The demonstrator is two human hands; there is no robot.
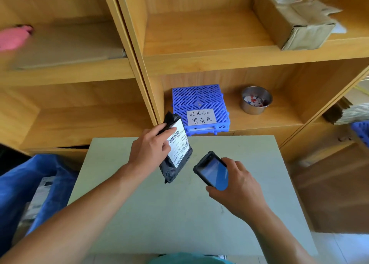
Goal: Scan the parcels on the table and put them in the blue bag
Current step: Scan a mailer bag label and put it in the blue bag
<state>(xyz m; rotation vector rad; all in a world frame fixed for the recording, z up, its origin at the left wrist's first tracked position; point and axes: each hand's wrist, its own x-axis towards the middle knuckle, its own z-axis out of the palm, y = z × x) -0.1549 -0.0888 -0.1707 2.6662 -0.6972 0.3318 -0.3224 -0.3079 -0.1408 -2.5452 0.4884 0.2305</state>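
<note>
My left hand (150, 143) grips a black plastic parcel (175, 167) with a white barcode label, held upright above the far part of the grey table (179, 213). My right hand (237, 185) holds a black handheld scanner (212, 171) with a lit blue screen, its top end close to the parcel's lower right side. The blue bag (26, 183) stands open at the table's left, with parcels showing inside it.
Wooden shelves rise behind the table. On the lower shelf sit blue plastic grid tiles (199, 103) with a handwritten label and a metal bowl (256, 102) of scraps. A cardboard box (293, 21) sits on the upper right shelf, a pink item (14, 37) at upper left.
</note>
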